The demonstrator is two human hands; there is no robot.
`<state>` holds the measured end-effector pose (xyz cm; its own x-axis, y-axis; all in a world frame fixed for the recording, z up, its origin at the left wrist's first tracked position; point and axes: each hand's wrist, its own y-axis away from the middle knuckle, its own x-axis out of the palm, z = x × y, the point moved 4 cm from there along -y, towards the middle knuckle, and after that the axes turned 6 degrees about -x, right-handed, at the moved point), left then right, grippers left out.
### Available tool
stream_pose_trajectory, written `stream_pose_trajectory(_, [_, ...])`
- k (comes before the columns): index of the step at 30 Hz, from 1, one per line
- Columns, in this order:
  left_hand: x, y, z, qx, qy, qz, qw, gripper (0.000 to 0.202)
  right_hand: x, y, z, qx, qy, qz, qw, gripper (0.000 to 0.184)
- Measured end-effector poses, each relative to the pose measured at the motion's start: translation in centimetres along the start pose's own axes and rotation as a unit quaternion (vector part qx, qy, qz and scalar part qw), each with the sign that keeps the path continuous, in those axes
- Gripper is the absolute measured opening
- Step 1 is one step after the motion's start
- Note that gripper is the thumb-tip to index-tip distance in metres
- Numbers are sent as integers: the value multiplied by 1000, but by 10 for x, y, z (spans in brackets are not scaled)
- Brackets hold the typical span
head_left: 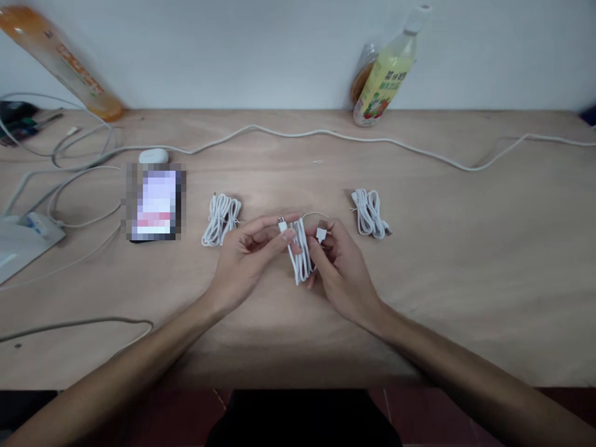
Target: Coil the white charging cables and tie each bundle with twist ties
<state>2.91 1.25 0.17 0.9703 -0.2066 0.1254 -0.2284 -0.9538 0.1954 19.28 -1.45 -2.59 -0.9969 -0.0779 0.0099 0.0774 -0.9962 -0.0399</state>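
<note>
Over the middle of the wooden table (419, 279) both my hands hold one coiled white cable (300, 257). My left hand (254, 251) pinches one plug end of it between thumb and fingers. My right hand (338, 267) grips the other plug end and the hanging loops of the coil. A second coiled white cable (221, 218) lies on the table to the left of my hands. A third coiled white cable (370, 213) lies to the right.
A phone (154, 203) lies left of the coils, with a white earbud case (153, 156) behind it. A long white cord (326, 133) crosses the back. A yellow drink bottle (386, 74) stands by the wall, an orange bottle (60, 59) far left, and a white adapter with cords (37, 226) at the left edge.
</note>
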Motion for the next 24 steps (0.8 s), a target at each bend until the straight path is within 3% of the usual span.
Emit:
stream_pose_trajectory(7, [-4, -6, 9, -52, 74, -5, 996, 30, 0, -5, 2, 15, -89, 20, 996, 26])
stream_pose_trajectory(12, [-5, -8, 4, -50, 118, -4, 992, 27, 0, -9, -5, 58, -164, 61, 983, 34])
stream_pose_trajectory(24, [-5, -7, 1, -23, 77, -11, 997, 28, -5, -11, 4, 12, -75, 74, 994, 32])
